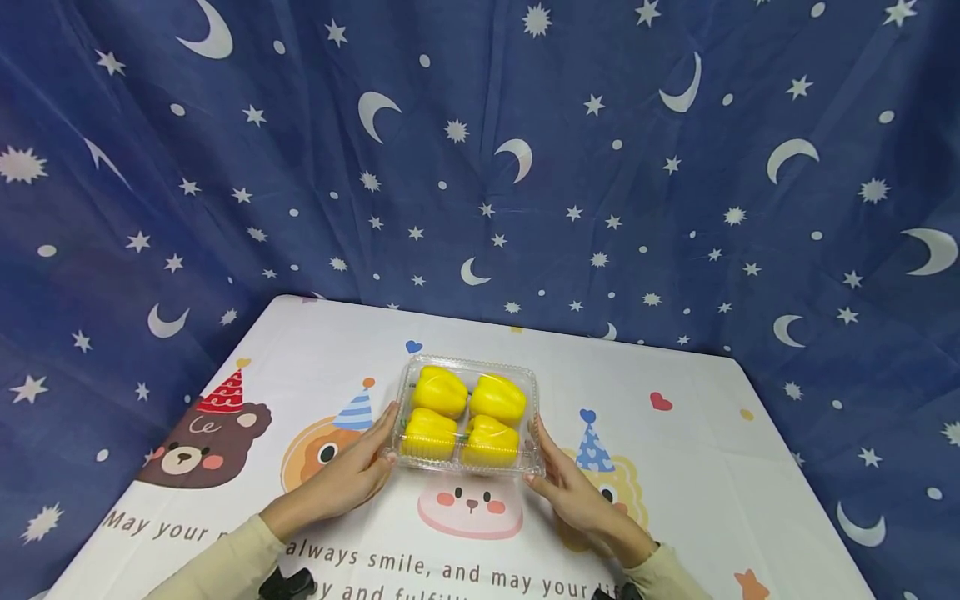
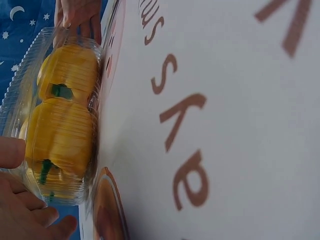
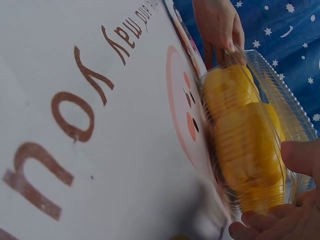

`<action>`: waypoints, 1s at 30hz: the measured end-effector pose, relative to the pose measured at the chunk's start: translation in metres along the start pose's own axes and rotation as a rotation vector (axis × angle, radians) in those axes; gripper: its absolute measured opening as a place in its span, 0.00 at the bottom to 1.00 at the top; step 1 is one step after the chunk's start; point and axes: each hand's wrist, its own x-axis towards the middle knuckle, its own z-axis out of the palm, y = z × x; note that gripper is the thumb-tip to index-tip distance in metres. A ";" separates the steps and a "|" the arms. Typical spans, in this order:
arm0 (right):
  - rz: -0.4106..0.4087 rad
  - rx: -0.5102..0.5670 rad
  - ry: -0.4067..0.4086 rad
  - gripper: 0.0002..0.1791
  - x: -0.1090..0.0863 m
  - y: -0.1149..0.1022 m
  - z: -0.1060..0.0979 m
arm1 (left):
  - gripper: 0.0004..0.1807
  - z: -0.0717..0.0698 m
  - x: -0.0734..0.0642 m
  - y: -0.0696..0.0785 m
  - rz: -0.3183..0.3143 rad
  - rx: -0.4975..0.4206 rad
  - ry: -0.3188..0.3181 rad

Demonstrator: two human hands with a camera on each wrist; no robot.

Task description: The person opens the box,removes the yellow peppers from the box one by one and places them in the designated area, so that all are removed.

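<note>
A clear plastic clamshell box [image 1: 480, 363] with ridged walls holds several yellow bell peppers [image 1: 439, 392], set in two rows. Green stems show through the plastic in the left wrist view. My left hand [image 1: 354, 477] holds the box by its left side, thumb near the front corner and fingers along the wall. On the opposite side my right hand [image 1: 568, 490] grips it the same way. From the right wrist, the thumb [image 3: 301, 156] lies at the rim while the other fingers reach around lower down. The box is close over the tablecloth, its underside hidden.
A white tablecloth [image 1: 675, 467] printed with party animals and brown lettering covers the table. Behind and beside it hangs a dark blue curtain [image 1: 480, 167] with moons and stars. Black wrist straps [image 1: 288, 583] show at the sleeves.
</note>
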 end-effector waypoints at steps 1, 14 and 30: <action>0.009 -0.008 0.004 0.48 -0.001 0.000 0.001 | 0.39 0.000 0.000 0.000 0.001 0.002 0.001; 0.016 -0.121 0.021 0.43 -0.006 0.001 0.007 | 0.39 0.002 -0.002 0.002 -0.025 -0.019 -0.008; -0.069 -0.289 0.141 0.41 -0.009 0.000 0.015 | 0.39 0.003 0.000 0.001 -0.015 0.007 -0.005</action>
